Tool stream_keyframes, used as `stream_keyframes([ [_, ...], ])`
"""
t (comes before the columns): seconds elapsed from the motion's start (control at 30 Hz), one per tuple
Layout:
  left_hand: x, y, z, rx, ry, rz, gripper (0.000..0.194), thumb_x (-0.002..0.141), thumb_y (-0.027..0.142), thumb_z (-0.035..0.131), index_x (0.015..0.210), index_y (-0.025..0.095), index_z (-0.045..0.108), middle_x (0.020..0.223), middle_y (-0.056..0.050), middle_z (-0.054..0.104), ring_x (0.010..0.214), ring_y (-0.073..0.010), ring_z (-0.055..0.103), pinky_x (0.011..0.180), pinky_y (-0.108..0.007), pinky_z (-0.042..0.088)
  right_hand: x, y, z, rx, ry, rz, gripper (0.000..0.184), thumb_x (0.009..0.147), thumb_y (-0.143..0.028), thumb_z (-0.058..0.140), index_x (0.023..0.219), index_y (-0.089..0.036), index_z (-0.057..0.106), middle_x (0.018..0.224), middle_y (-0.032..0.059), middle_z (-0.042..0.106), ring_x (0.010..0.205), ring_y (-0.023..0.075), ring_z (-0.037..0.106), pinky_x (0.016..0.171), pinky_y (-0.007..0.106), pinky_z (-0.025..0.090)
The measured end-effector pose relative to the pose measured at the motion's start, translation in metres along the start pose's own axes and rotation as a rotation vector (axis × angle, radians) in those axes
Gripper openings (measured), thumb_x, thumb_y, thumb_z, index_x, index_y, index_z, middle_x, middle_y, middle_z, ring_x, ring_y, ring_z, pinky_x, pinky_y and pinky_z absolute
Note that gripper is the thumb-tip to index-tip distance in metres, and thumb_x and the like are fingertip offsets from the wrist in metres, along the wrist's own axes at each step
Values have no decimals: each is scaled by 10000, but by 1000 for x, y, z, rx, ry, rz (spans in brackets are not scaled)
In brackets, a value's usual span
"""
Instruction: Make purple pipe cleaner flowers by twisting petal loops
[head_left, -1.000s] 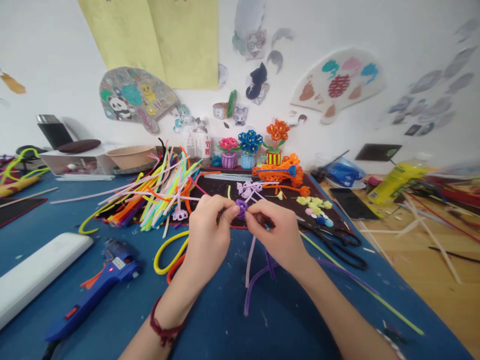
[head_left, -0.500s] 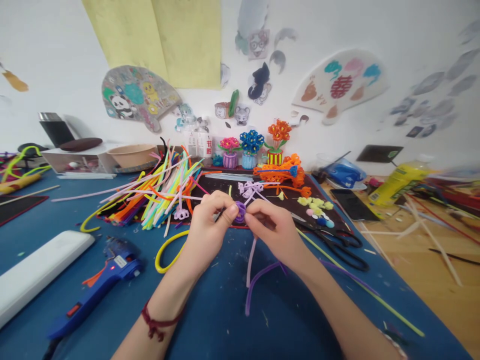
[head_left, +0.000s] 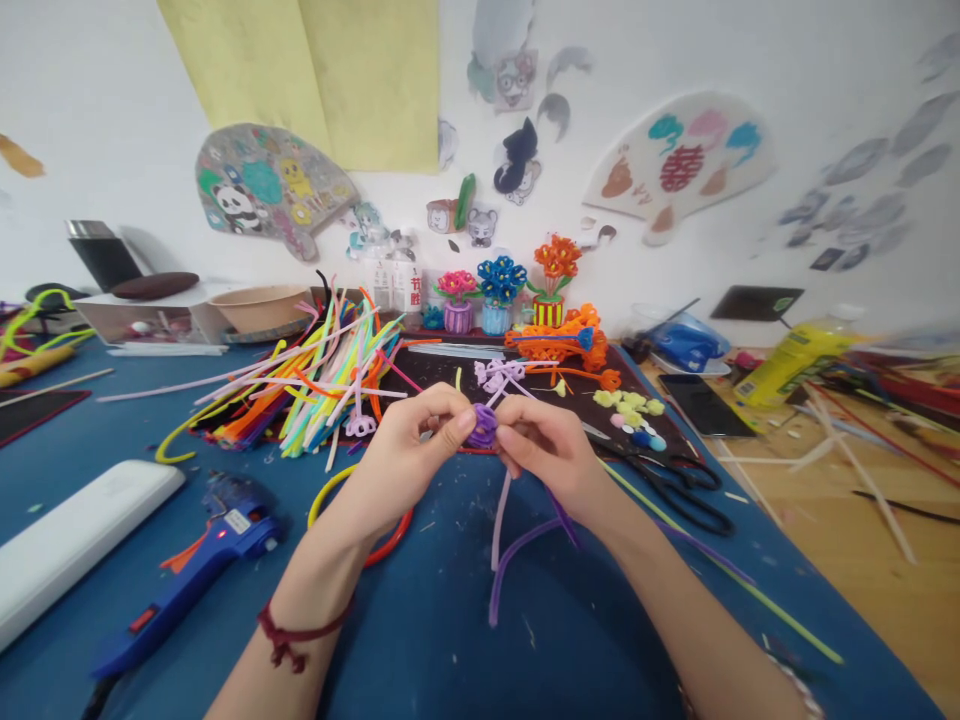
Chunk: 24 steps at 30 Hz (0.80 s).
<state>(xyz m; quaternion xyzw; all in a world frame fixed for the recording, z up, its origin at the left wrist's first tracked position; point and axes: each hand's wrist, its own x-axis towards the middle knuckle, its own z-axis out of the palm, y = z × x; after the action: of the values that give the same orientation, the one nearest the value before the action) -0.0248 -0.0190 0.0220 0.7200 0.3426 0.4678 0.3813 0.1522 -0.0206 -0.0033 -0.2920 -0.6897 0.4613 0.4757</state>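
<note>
A small purple coil of pipe cleaner is pinched between both hands above the front of the dark mat. My left hand grips its left side with thumb and forefinger. On the right side, the fingertips of my right hand close on it, and a purple length hangs below that palm. Under the hands a pale lilac pipe cleaner and a curved purple pipe cleaner lie on the blue table. Lilac looped flowers rest just behind the coil.
A glue gun with a lit light and a white case lie left. Mixed pipe cleaners are piled behind. Black scissors, pompoms and a phone lie right. Potted pipe-cleaner flowers stand by the wall.
The purple coil has turned and shows more of its rounded side. My fingers have shifted slightly around it. More of a red pipe cleaner shows beside my left wrist.
</note>
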Motion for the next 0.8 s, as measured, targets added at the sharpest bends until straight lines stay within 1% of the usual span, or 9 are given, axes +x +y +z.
stream_keyframes([
  [0.1,0,0,2,42,-8,31,316,890,395,545,681,164,596,742,-32,533,688,-152,483,620,-277,397,0,2,-1,47,-11,-32,214,892,-376,571,785,-191,570,676,-20,489,535,101,475,505,239,400],
  [0.2,0,0,4,86,11,58,320,894,417,534,705,165,594,753,-36,533,686,-152,481,604,-273,392,0,2,-1,56,-10,-44,227,886,-383,577,763,-192,571,698,-11,488,535,102,472,496,244,407],
  [0.37,1,-1,5,110,45,87,344,877,448,556,674,171,580,737,-30,541,674,-151,489,615,-283,396,1,3,0,80,-4,-24,224,873,-389,595,768,-192,580,657,-20,494,518,102,478,492,241,411],
  [0.47,1,-1,6,150,66,114,363,891,447,533,656,172,566,751,-44,567,715,-166,510,650,-299,408,2,2,1,87,4,-14,214,874,-373,596,768,-187,584,635,-26,483,504,95,470,483,233,405],
  [0.57,1,0,7,218,82,151,362,904,429,517,661,168,579,766,-55,579,771,-181,514,689,-311,414,2,3,2,79,26,-34,213,873,-357,603,757,-179,585,619,-29,483,486,89,464,468,227,395],
  [0.63,0,1,7,224,93,176,321,899,387,543,673,166,599,762,-47,579,780,-178,515,710,-311,414,2,4,1,84,39,-49,203,871,-340,613,756,-173,593,612,-29,491,475,86,465,461,225,388],
  [0.73,0,1,5,153,139,222,218,880,316,594,725,171,641,770,-36,595,784,-168,535,722,-302,421,3,9,1,153,55,-61,176,866,-318,634,767,-174,612,606,-27,510,475,86,471,459,221,374],
  [0.8,-1,1,3,102,165,236,141,863,308,624,824,181,670,818,-38,613,794,-164,546,715,-293,430,3,12,0,234,64,-62,158,860,-313,650,775,-181,627,600,-27,522,473,85,467,459,220,360],
])
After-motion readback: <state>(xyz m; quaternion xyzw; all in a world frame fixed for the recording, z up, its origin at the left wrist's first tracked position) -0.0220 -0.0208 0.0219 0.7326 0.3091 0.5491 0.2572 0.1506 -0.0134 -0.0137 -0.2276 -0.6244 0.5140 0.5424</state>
